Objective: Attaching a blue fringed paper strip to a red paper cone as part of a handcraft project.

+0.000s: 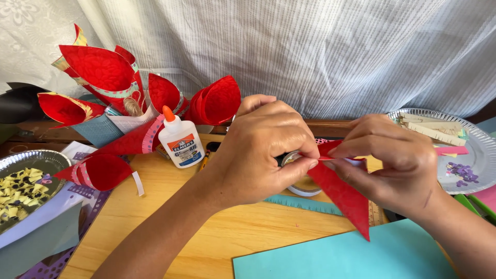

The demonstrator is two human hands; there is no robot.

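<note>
Light wooden worktop (pixel 217 232), smooth grain, pushed against a white ribbed curtain (pixel 336 51) with a lace panel at far left. Sunlit, crafts spread all over.

Both hands meet mid-frame over the worktop. Left hand (pixel 258 155) curled narrow, thumb and fingers pinching the top edge of a red cone (pixel 341 194). Right hand (pixel 392 160) pinches the same edge from the other side, fingers close together. Cone is textured red paper, tapering to a sharp point aimed down-right, tip over a teal sheet (pixel 341 258). Cone's upper part hidden by the fingers; can't tell how far it is rolled.

Behind the left hand a tape roll (pixel 302 188) is mostly covered, only a pale rim showing. Teal ruler (pixel 305 204) partly under the cone. Small dark pen-like item beside the glue, hard to make out.

Glue bottle (pixel 181 142), white plastic, orange cap, upright, left of the hands. Behind it a cluster of finished cones (pixel 103 72), red embossed paper with patterned trim, standing in a box; one more lies flat (pixel 101 170) on the worktop.

Foil plate (pixel 46 160) at left holds yellow paper bits, cut off by the frame edge. Second foil plate (pixel 475 155) at right holds wooden sticks and purple sequins, also cut off. Purple patterned paper (pixel 77 227) at lower left, partly under a grey box.
</note>
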